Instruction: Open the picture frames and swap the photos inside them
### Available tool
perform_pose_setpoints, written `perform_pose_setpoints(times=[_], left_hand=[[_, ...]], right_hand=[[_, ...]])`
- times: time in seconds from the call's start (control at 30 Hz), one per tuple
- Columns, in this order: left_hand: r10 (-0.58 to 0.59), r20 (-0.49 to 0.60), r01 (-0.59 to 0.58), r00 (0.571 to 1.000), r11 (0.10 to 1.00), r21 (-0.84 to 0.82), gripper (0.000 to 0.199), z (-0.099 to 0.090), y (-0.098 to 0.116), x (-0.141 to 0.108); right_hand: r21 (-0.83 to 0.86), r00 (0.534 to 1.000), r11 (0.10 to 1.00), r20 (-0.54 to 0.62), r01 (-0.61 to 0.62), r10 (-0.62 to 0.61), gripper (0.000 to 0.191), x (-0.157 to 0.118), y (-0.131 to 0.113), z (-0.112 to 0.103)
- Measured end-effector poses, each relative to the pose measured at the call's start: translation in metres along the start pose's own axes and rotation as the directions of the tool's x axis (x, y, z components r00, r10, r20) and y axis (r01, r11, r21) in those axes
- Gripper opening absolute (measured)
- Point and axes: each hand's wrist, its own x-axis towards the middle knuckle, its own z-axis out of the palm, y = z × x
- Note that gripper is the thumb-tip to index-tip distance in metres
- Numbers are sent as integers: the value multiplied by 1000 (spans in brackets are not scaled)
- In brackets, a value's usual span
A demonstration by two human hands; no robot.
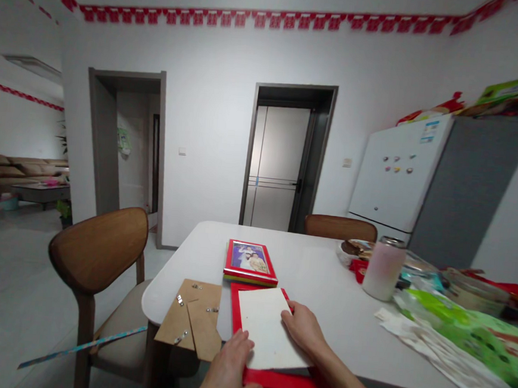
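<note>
Head view: both hands on a red frame (280,382) with a white sheet (268,332) lying over it.
The frame is at the near edge of the counter (324,271), its lower side reaching past that edge; the left hand (230,365) has its grip around the lower left side, fingertips on the sheet, while the right hand (304,329) grasps the right side, thumb on the sheet. Just left lies a brown backing board (173,316) with metal clips; beyond the frame sits a framed photo (250,259), and a pale pink bottle (384,269) stands farther right.
</note>
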Motion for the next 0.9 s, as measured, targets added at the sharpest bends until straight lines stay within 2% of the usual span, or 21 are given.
perform_pose_setpoints(times=[0.1, 0.23, 0.37, 0.47, 0.53, 0.63, 0.77, 0.83, 0.9], left_hand=[[-2, -11, 2, 1000, 1000, 3, 53, -3, 1, -1], [-12, -7, 12, 1000, 1000, -17, 52, -11, -2, -7], [-37, -66, 40, 997, 998, 44, 67, -31, -31, -21], [-157, -169, 191, 973, 959, 210, 71, -49, -67, -29], [-240, -257, 317, 936, 893, 320, 68, -58, -89, -31], [-264, -314, 383, 912, 822, 420, 57, -63, -107, -28], [-212, -343, 366, 915, 795, 484, 49, -62, -106, -23], [-185, -384, 366, 905, 797, 480, 47, -60, -99, -21], [-147, -425, 350, 893, 821, 451, 46, -57, -88, -20]], right_hand=[[-125, 999, 992, -36, -10, 5, 31, -5, -2, 3], [-251, 995, 967, -68, 48, -67, 29, -11, 3, 6], [-205, 985, 973, -110, 106, -131, 31, -16, 0, 6], [-60, 964, 968, -95, 242, -247, 34, -31, -27, 14], [57, 934, 933, -18, 356, -356, 34, -45, -55, 25], [51, 880, 883, 77, 466, -468, 37, -63, -97, 48], [12, 886, 890, 86, 456, -456, 52, -67, -128, 69], [66, 893, 894, 57, 443, -447, 51, -65, -129, 68], [132, 889, 881, -3, 453, -457, 47, -63, -122, 57]])
